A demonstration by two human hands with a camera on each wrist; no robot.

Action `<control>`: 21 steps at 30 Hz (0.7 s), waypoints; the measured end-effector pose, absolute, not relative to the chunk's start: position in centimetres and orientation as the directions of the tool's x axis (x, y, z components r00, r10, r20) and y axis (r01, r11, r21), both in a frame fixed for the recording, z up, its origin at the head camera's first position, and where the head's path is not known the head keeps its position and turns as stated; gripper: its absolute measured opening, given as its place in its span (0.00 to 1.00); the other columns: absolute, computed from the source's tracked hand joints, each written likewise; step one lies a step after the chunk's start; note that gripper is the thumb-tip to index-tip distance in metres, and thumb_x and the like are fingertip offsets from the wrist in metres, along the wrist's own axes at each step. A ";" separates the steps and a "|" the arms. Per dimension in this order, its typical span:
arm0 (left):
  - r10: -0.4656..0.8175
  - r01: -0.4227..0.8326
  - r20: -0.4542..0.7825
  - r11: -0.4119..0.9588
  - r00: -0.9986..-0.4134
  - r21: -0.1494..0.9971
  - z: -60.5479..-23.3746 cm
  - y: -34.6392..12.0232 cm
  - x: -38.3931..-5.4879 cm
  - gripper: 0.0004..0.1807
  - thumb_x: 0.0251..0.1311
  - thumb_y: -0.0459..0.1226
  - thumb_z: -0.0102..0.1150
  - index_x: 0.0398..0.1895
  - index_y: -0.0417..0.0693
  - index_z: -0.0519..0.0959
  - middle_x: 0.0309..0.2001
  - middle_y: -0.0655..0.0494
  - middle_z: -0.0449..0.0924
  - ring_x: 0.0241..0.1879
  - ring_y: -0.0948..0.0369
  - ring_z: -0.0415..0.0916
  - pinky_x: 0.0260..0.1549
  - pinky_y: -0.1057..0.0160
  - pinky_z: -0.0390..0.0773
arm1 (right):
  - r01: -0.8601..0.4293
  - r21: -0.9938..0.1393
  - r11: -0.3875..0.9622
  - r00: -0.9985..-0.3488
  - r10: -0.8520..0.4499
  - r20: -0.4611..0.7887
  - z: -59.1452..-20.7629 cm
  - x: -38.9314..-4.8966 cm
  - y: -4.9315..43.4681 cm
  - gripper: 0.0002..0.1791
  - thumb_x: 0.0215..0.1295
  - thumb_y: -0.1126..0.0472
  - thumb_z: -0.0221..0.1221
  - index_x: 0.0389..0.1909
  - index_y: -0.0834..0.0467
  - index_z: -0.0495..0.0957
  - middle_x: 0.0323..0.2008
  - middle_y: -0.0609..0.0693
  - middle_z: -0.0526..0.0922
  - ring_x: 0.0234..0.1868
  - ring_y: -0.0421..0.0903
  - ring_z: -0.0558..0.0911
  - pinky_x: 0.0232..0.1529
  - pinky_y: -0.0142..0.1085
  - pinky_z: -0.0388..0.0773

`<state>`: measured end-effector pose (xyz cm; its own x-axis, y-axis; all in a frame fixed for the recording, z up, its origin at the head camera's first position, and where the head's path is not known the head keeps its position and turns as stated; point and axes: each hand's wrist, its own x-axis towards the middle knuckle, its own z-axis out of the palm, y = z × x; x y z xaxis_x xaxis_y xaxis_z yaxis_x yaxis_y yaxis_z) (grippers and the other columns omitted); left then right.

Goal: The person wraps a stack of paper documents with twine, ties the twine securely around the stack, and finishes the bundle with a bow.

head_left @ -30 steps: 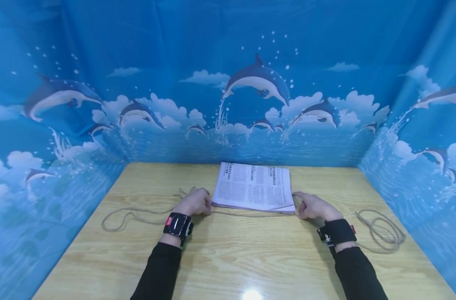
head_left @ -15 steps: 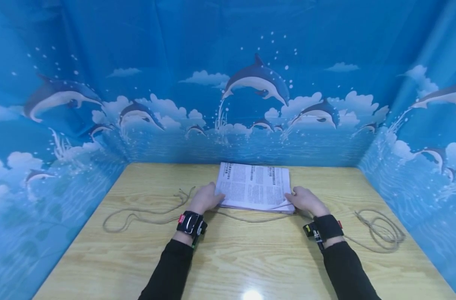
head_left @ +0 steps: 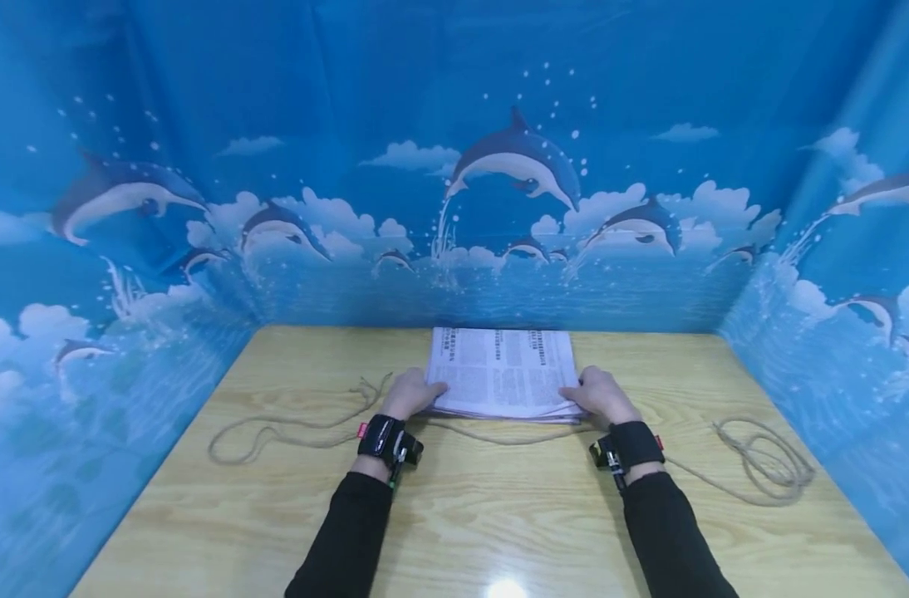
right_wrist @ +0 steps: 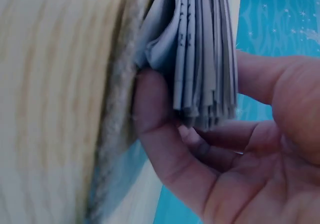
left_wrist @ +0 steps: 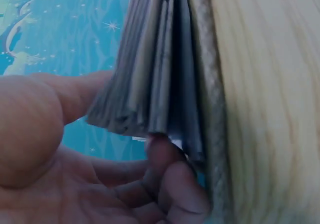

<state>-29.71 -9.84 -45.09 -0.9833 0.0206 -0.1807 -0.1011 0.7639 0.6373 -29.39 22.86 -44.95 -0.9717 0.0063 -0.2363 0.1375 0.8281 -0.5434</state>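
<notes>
A stack of folded newspapers (head_left: 503, 374) lies at the back middle of the table. My left hand (head_left: 408, 393) grips its left side, thumb on top and fingers beneath, as the left wrist view shows with the layered paper edges (left_wrist: 150, 69). On the opposite side, my right hand (head_left: 604, 394) holds the stack the same way; an index finger (right_wrist: 155, 104) reaches under the pages in the right wrist view. A thin braided rope (head_left: 499, 440) runs along the table just in front of the stack and passes beneath both hands. Whether it lies under the papers is hidden.
The rope's left end (head_left: 238, 453) lies in a loose loop, with a knotted tip behind it. At the right, the remaining rope is coiled (head_left: 776, 473) near the table edge. A blue dolphin-print curtain (head_left: 484, 282) stands close behind the wooden table (head_left: 499, 515).
Both hands have left the rope and moved inward onto the newspaper stack's sides. The stack has shifted slightly left and sits straighter. The rope's middle sags a little towards the person.
</notes>
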 end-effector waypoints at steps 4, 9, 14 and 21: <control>0.022 -0.120 -0.205 0.746 -0.979 0.655 -45.2 -9.8 -30.0 0.19 0.63 0.49 0.60 0.26 0.43 0.77 0.19 0.56 0.66 0.19 0.60 0.63 0.16 0.65 0.60 | 0.146 -0.528 0.837 -0.969 0.013 -0.246 -45.1 -29.4 22.6 0.18 0.67 0.53 0.60 0.36 0.67 0.75 0.25 0.52 0.71 0.26 0.46 0.71 0.26 0.34 0.66; 0.038 -0.166 -0.249 0.646 -0.968 0.745 -45.5 -9.6 -29.8 0.20 0.64 0.50 0.58 0.39 0.40 0.81 0.27 0.52 0.76 0.24 0.58 0.69 0.21 0.64 0.65 | 0.153 -0.514 0.844 -0.965 0.015 -0.262 -45.1 -29.1 22.3 0.20 0.68 0.54 0.59 0.42 0.71 0.74 0.28 0.54 0.73 0.29 0.48 0.73 0.29 0.35 0.68; 0.152 -0.169 -0.259 0.442 -0.954 0.881 -45.7 -9.4 -29.9 0.22 0.69 0.45 0.53 0.58 0.40 0.76 0.48 0.44 0.83 0.45 0.53 0.80 0.45 0.58 0.75 | 0.155 -0.524 0.837 -0.963 0.010 -0.270 -45.1 -28.9 22.2 0.21 0.69 0.54 0.58 0.45 0.71 0.74 0.30 0.55 0.74 0.30 0.49 0.74 0.30 0.36 0.69; 0.110 -0.263 -0.298 0.259 -0.948 0.929 -45.5 -9.5 -30.4 0.19 0.68 0.40 0.55 0.55 0.35 0.70 0.38 0.45 0.82 0.29 0.61 0.78 0.33 0.64 0.78 | 0.135 -0.533 0.835 -0.959 -0.024 -0.281 -45.0 -29.2 22.1 0.18 0.71 0.57 0.55 0.46 0.70 0.73 0.30 0.54 0.73 0.31 0.49 0.73 0.30 0.36 0.69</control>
<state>-30.36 -9.51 -45.48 -0.9481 0.1097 -0.2985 -0.2626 0.2592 0.9294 -29.16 22.12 -45.04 -0.9594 -0.0242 -0.2810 0.1351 0.8351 -0.5333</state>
